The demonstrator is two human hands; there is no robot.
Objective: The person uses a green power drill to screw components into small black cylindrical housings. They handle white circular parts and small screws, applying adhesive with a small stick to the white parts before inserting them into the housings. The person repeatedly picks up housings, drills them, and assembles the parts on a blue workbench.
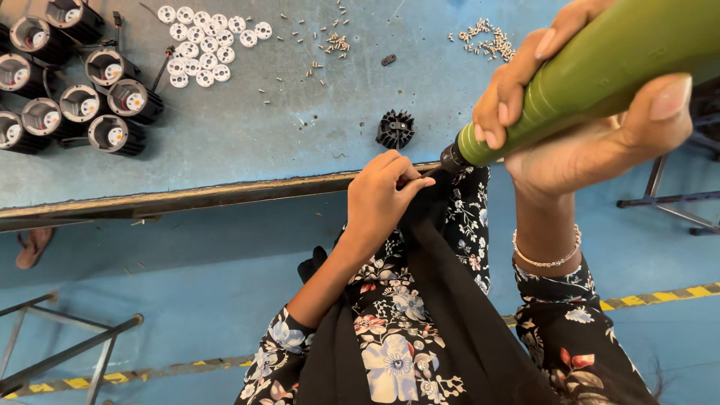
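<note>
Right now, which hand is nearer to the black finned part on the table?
Left. The left hand is just below the black finned part, at the table edge; the right hand holds the green tool farther right.

Bright even daylight, soft shadows, sharp focus, slight wide-angle stretch at edges.

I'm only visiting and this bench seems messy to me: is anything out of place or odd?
Small screws lie scattered loose across the blue table rather than in a tray. One black finned part sits alone near the edge, apart from the grouped black housings. A sandal lies on the floor.
</note>
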